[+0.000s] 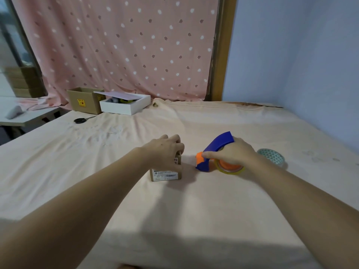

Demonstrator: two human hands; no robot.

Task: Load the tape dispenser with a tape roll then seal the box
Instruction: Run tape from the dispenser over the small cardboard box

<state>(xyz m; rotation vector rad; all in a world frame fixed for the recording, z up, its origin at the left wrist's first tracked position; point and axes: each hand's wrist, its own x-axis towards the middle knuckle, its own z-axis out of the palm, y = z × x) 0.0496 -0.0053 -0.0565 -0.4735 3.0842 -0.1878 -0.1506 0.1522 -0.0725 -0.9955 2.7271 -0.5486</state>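
A small brown cardboard box (166,174) with a white label on its near side stands in the middle of the cloth-covered surface. My left hand (167,150) rests over its top and grips it. Just to the right, my right hand (235,154) holds a blue tape dispenser (218,145) with an orange tip. A clear tape roll (230,169) on an orange hub sits in the dispenser, touching the cloth. The box's top flaps are hidden under my left hand.
A patterned teal tape roll (272,157) lies right of my right hand. Black-handled scissors (82,119) lie at the far left. An open brown carton (85,100) and an open white box (126,103) stand at the back by the pink curtain. A blue wall borders the right.
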